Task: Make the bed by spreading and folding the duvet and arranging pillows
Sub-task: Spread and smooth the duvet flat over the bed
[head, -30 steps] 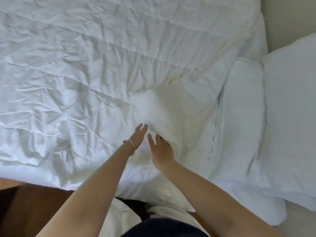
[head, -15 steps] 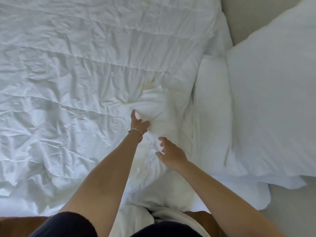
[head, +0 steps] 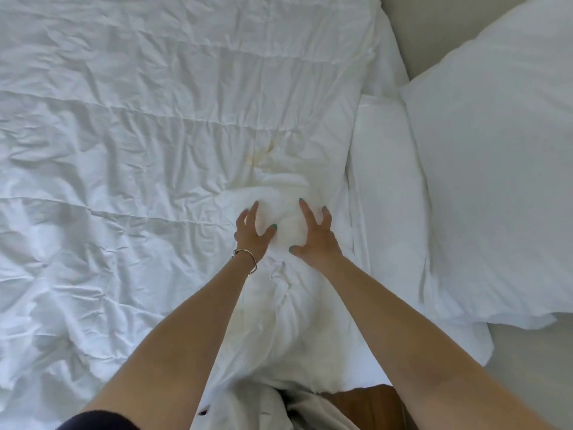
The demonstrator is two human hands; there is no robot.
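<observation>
Both hands moved since half a second ago: the left hand [head: 252, 232] let go of the bunched fabric it was pinching, and the right hand [head: 314, 235] came up level beside it. Now I see both with fingers spread, pressing down on a raised lump in the duvet [head: 139, 150], left at 9 o'clock of the lump, right at 3 o'clock, neither gripping anything. Bracelet [head: 248, 259] on the left wrist. Duvet is crumpled white, covering the bed from centre out to 9 o'clock. Flat pillow [head: 387, 197] lies just beside the duvet edge at 3 o'clock. Bigger pillow [head: 496, 181] overlaps it further out toward 2 o'clock.
</observation>
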